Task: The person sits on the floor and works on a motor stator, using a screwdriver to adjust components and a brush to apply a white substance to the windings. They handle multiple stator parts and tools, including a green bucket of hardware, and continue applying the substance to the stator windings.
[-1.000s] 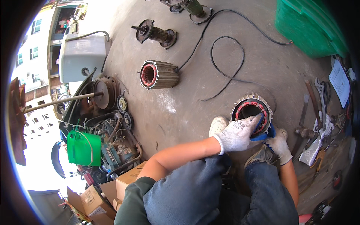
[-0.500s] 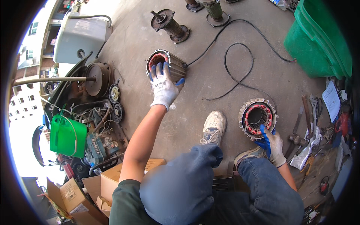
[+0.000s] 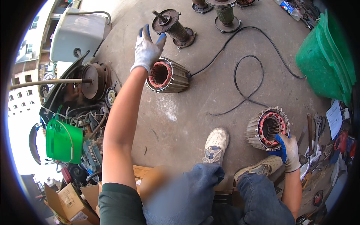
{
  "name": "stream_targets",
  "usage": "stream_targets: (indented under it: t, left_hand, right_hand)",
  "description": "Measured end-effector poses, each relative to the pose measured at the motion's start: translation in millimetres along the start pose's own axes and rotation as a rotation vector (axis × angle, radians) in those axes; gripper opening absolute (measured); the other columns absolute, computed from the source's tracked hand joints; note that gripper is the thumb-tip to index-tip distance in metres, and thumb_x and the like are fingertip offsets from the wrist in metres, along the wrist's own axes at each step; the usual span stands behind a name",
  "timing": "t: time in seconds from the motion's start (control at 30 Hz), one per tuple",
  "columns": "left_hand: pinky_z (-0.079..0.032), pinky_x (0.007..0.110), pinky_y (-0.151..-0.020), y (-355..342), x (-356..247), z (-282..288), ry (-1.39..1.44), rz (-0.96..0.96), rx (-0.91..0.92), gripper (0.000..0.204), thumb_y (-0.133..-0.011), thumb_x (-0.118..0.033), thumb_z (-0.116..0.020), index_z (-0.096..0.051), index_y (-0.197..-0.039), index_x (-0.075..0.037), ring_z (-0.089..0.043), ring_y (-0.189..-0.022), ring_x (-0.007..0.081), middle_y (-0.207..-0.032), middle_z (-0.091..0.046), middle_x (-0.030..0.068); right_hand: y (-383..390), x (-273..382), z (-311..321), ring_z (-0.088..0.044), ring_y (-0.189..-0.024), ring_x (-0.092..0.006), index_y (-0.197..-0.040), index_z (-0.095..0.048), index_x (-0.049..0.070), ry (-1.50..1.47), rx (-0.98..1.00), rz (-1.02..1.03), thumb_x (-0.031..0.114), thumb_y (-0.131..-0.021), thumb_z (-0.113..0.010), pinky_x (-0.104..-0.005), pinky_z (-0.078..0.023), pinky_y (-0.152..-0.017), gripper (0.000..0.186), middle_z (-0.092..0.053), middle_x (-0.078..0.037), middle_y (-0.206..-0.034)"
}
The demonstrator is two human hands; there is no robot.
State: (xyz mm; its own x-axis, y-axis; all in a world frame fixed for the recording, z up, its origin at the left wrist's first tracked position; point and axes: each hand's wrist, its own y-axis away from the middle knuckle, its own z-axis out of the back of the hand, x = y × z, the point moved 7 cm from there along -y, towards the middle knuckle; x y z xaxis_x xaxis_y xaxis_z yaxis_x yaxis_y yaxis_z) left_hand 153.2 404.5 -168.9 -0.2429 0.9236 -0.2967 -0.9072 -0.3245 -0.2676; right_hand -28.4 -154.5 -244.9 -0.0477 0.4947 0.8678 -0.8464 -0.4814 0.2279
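Observation:
My left hand point(image 3: 147, 51), in a white glove with blue fingertips, is raised with its fingers spread and nothing in them. Just below it, a finned motor stator point(image 3: 180, 78) with red-edged windings lies on its side, its open end toward me. Beyond the fingertips stands a rusty motor rotor with round end plates point(image 3: 178, 32) and a shaft on top. My gloved right hand point(image 3: 291, 150) grips the near rim of a second motor stator point(image 3: 254, 132), thumb at the bore and other fingers partly hidden underneath. This stator is tilted, with its red-ringed opening facing me.
A black cable point(image 3: 240, 29) runs from the left stator and loops over the concrete floor point(image 3: 187, 123). Green bins point(image 3: 318, 63) point(image 3: 64, 140) stand on both sides. Wrenches point(image 3: 318, 127) and hammers lie at right, cardboard boxes point(image 3: 67, 198) at lower left, more rotors point(image 3: 226, 18) far off.
My left hand has let go of the left stator and lifted up and away to the left. That stator's opening has turned more toward me. The right stator has tipped over in my right hand.

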Motion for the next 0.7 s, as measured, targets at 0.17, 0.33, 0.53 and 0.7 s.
stream_targets:
  t: [0.17,0.33,0.53,0.7]
  left_hand:
    - [-0.042,0.045,-0.120,-110.4,-25.8,-7.0,-0.469,-0.256,0.131,0.068,-0.098,-0.033,-0.069,-0.046,-0.160,-0.017,-0.050,-0.145,0.0411,-0.169,-0.035,0.0207]
    - [-0.052,0.047,-0.110,-139.6,-31.5,-44.0,-0.733,-0.124,0.527,0.049,-0.098,-0.033,-0.066,-0.066,-0.143,-0.014,-0.062,-0.135,0.0351,-0.148,-0.063,0.0150]
    - [-0.058,0.047,-0.101,-139.3,-49.1,-47.7,-1.009,-0.205,0.576,0.035,-0.098,-0.026,-0.064,-0.076,-0.128,-0.011,-0.071,-0.122,0.0351,-0.130,-0.074,0.0151]
    - [-0.057,0.048,-0.101,-136.5,-50.4,-46.3,-0.906,-0.181,0.597,0.034,-0.097,-0.022,-0.060,-0.078,-0.122,-0.009,-0.070,-0.120,0.0388,-0.130,-0.072,0.0204]
  right_hand:
    - [6.3,-43.6,0.2,-0.074,-0.079,-0.0278,-0.104,-0.073,0.003,-0.622,-0.192,-0.641,0.018,-0.073,-0.086,-0.0382,-0.060,-0.075,0.037,-0.077,-0.014,-0.095]
    - [-31.6,-16.9,26.7,-0.066,-0.085,-0.0443,-0.096,-0.074,0.002,0.199,-0.028,-0.264,0.015,-0.079,-0.073,-0.0514,-0.054,-0.086,0.022,-0.070,-0.021,-0.084]
    - [-83.3,-22.9,72.6,-0.073,-0.093,-0.0468,-0.107,-0.072,-0.005,0.262,0.065,-0.468,0.017,-0.077,-0.070,-0.0493,-0.057,-0.085,0.037,-0.073,-0.029,-0.090]
    - [-74.7,-20.8,82.2,-0.070,-0.108,-0.0453,-0.124,-0.068,0.000,0.370,-0.001,-0.533,0.023,-0.078,-0.071,-0.0491,-0.055,-0.094,0.051,-0.072,-0.030,-0.108]
